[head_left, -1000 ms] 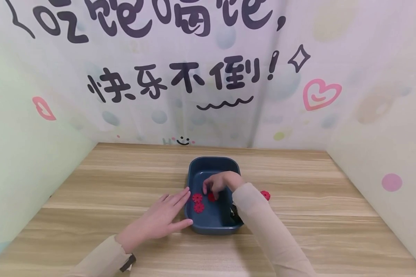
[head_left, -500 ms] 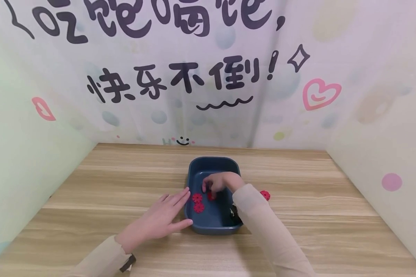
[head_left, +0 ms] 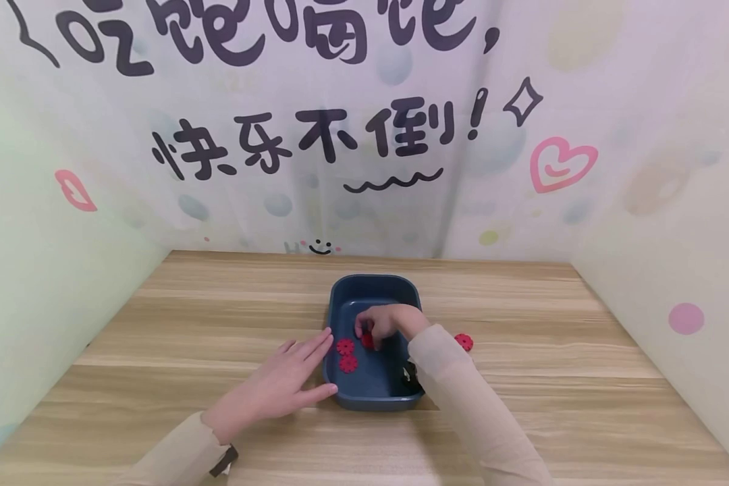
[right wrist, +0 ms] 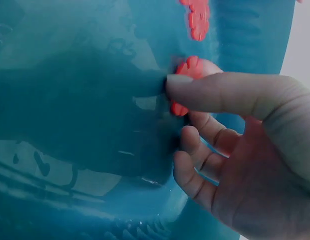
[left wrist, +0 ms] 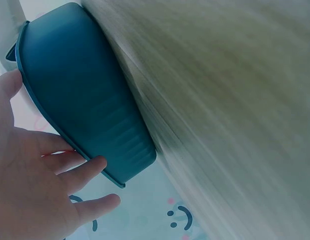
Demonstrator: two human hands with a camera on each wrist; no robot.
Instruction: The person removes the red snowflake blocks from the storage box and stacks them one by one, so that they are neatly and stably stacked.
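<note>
A dark blue plastic bin [head_left: 370,404] stands on the table. My left hand [head_left: 279,379] rests against its left wall and rim, the fingers extended; in the left wrist view these fingers [left wrist: 84,175] lie along the rim. Inside the bin, my right hand [head_left: 384,322] pinches a red notched plastic disc [right wrist: 181,109] between thumb and fingers, tilted on edge. To its left on the bin floor lie two more red discs, one [head_left: 345,347] just behind the other [head_left: 348,364]. The right forearm covers part of the bin's right wall.
Another red disc [head_left: 464,342] lies on the wooden table [head_left: 219,304] to the right of the bin, beside the right sleeve. A printed white curtain [head_left: 249,216] closes off the back, with pale walls left and right.
The right hand's fingers have closed on the red disc and tipped it up from the bin floor, shifting it slightly left. The left hand has stayed in place.
</note>
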